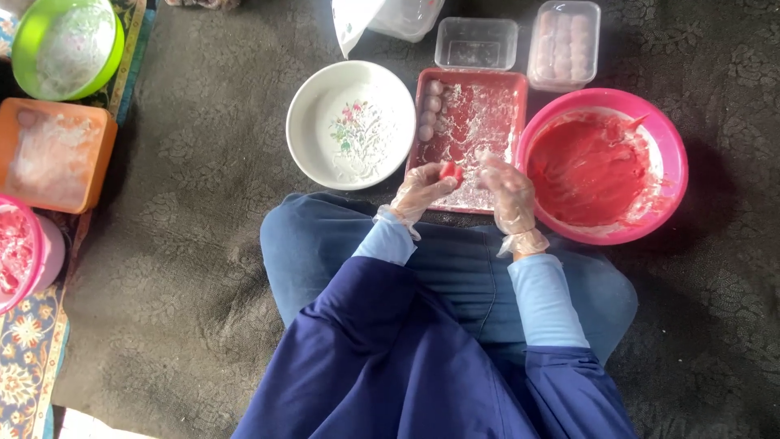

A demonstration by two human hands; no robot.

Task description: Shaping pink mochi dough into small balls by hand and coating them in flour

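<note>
While the person sits cross-legged on the dark mat [203, 162], stuff runs left to right like so: green bowl [67, 45] upper left, orange tub [53, 154] below it, pink bowl [20, 252] at the left edge, then a white flowered bowl [351, 123] centre, red tray [471, 134] w/ flour and 4 or so pale balls along its left side, and a big pink basin [603, 165] of red paste at right. 2 clear boxes [520, 45] sit along the top edge.

Left hand [418, 191], gloved, pinches a small red dough ball [449, 171] at its fingertips, just over the tray's lower edge. Right hand [505, 191], gloved too, hovers beside it, fingers loosely curled, nothing in it that I can see.

Ball looks soft, sticky, light, easily squashed, so best held gently w/ fingertips round its sides, prob. floured. It's roundish: no clear long axis, no pointing direction I can tell.
</note>
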